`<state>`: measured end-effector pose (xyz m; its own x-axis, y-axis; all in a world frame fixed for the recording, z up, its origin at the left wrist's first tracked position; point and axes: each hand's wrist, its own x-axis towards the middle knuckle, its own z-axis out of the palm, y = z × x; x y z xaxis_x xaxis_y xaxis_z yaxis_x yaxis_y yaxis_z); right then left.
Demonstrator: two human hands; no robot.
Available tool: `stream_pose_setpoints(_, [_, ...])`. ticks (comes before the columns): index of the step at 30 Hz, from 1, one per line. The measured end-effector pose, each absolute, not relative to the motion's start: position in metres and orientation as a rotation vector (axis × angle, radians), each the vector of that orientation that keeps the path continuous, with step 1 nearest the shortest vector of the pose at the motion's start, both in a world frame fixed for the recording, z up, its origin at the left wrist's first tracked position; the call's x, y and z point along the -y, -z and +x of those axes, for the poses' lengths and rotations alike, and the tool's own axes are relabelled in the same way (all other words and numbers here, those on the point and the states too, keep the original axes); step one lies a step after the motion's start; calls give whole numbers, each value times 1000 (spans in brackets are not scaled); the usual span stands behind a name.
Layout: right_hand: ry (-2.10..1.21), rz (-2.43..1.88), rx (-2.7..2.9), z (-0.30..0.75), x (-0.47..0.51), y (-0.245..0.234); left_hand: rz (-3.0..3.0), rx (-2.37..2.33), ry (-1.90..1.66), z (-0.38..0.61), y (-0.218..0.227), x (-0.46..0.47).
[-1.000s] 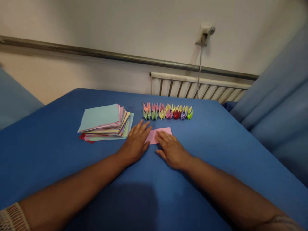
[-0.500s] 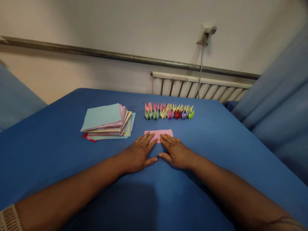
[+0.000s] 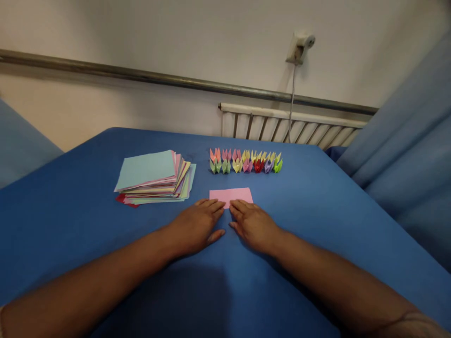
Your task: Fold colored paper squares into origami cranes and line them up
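Paper (image 3: 230, 195): long axis left-right, just beyond fingertips.
Left hand (image 3: 195, 226): flat, empty, at near edge.
Right hand (image 3: 254, 225): same, equally near; contact unclear.

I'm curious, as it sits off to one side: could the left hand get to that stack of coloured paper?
Probably yes. The left hand lies flat and open by the pink paper, and only blue table lies between it and the stack of coloured paper, a little way off to its left.
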<state>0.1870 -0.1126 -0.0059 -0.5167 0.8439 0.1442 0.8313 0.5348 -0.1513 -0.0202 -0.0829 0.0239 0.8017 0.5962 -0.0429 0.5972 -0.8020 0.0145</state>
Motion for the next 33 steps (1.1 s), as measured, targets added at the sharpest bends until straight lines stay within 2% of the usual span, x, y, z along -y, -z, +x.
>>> stream_pose_setpoints(9, [37, -1901, 2527, 190, 120, -15, 2963, -1216, 190, -22, -35, 88])
stream_pose_setpoints(14, [59, -2013, 2347, 204, 105, -11, 2913, -1337, 42, -19, -26, 79])
stream_pose_setpoints(19, [-61, -2003, 2164, 221, 83, 2, 2899, -1131, -166, -15, -7, 74])
stream_pose_setpoints(25, [-301, -2016, 1882, 231, 63, 15, 2815, -859, -26, -12, 1, 68])
stream_pose_setpoints(33, [-386, -1936, 1798, 220, 69, 25, 2778, -781, -46, -14, -3, 66])
